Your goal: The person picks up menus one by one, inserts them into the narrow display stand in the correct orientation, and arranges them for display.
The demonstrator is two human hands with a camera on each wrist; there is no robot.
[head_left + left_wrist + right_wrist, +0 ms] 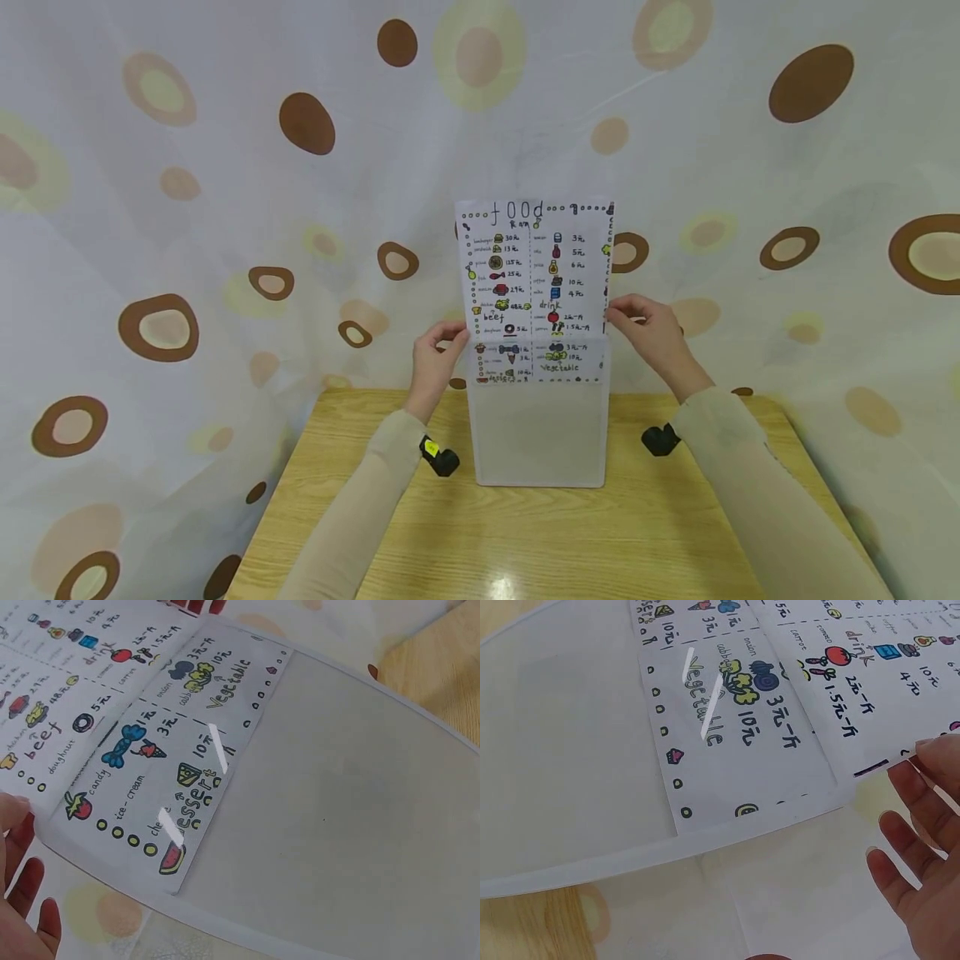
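A hand-drawn menu sheet [534, 267] headed "food" stands upright with its lower part inside a translucent plastic sleeve [536, 433] that rests on a wooden table [525, 533]. My left hand [452, 335] pinches the sheet's left edge just above the sleeve's mouth. At the same height my right hand [618, 315] pinches the right edge. The left wrist view shows the sheet [112, 690] sitting in the sleeve [337, 810], with my left hand [22, 877] at the lower left. In the right wrist view my right hand [919, 847] touches the sheet [840, 675] by the sleeve [570, 750].
A white curtain with brown and yellow ovals [225, 208] hangs close behind the table and drapes past both of its sides. Black wrist cameras [440, 460] [658, 439] sit on my two forearms just above the tabletop.
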